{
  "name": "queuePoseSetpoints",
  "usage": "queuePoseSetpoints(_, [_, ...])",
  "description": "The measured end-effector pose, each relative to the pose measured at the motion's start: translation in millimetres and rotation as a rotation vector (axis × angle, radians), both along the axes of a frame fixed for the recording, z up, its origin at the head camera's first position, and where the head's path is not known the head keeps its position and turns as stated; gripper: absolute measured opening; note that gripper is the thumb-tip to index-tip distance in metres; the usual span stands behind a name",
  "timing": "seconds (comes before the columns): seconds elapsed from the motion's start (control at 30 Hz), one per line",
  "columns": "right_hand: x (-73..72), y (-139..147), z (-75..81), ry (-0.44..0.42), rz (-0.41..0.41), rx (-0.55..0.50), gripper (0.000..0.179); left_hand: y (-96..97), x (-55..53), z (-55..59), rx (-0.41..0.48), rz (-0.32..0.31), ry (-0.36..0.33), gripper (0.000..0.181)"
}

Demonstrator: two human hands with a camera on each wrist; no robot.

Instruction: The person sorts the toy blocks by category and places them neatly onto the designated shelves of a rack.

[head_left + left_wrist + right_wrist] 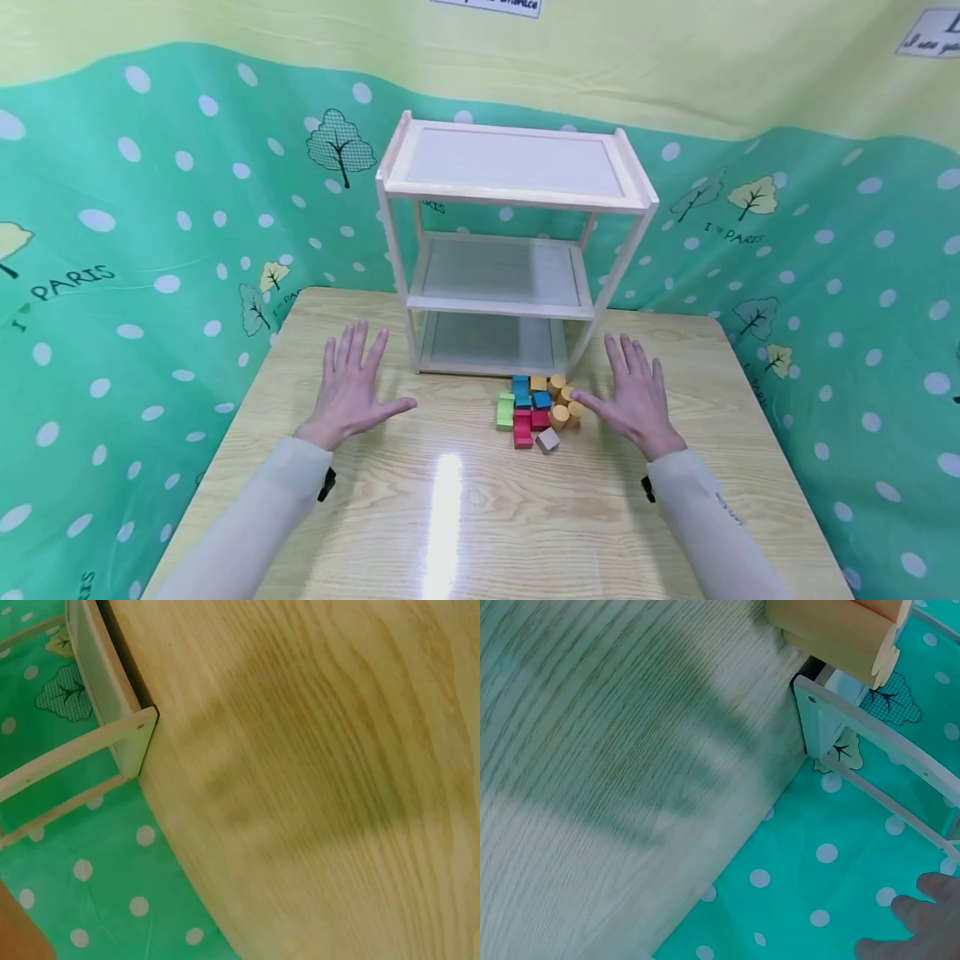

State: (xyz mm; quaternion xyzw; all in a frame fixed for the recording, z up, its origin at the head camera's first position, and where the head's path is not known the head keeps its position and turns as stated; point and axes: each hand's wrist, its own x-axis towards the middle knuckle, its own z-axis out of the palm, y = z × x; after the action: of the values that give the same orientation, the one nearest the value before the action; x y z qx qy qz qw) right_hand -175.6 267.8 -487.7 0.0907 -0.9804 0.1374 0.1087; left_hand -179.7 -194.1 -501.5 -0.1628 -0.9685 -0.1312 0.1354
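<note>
Remotely, I see fingers [359,342] spread wide on the left hand [349,396], front-left of the shelf [510,162], and on the right hand [634,402], front-right, its thumb [594,403] possibly touching the wooden cylinders [558,418]. Those stand upright, long axes vertical, beside coloured blocks [522,427] before the shelf. Behind it, the curtain [757,271] reads "PARIS".

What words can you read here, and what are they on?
"I PARIS", with a small mark between: green wall cloth, left and right sides.
"RIS": same cloth, seen through the shelf; its start is hidden.
"embrace": top white label, cut off by the picture edge.
Right white label: cut off, too blurred to be sure.
Right sleeve: dark marks, too small to read.
Other cloth prints: folded, cut or blurred.
</note>
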Motion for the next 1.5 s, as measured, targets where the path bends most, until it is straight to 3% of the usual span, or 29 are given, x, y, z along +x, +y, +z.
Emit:
queuePoseSetpoints(0.23, [-1.4, -2.3, 3.0, 0.039, -0.001, -0.092, 0.105, 3.7, 3.5, -3.4, 0.029, -0.032, 0.014, 0.116])
queuePoseSetpoints(0.63, [-1.3, -5.7, 10.8, -0.074, -0.04, -0.319, 0.097, 19.1, 7.6, -4.5, 0.148, -0.111, -0.021, 0.103])
queuePoseSetpoints(0.97, [-5.7, -6.7, 17.6, -0.077, 0.043, -0.507, 0.092, 40.2, 13.9, -11.0, 0.202, -0.153, -0.082, 0.099])
queuePoseSetpoints(1.2, [-8.7, -6.4, 23.2, -0.133, 0.053, -0.71, 0.087, 49.3, 18.2, -12.6, 0.2, -0.157, -0.146, 0.097])
queuePoseSetpoints(1.33, [-8.1, -7.2, 31.1, -0.162, 0.049, -0.784, 0.082, 55.0, 20.4, -13.6, 0.241, -0.179, -0.163, 0.091])
queuePoseSetpoints(1.5, [-1.1, -15.6, 53.3, -0.154, 0.071, -0.825, 0.075, 62.0, 22.4, -17.9, 0.293, -0.185, -0.184, 0.087])
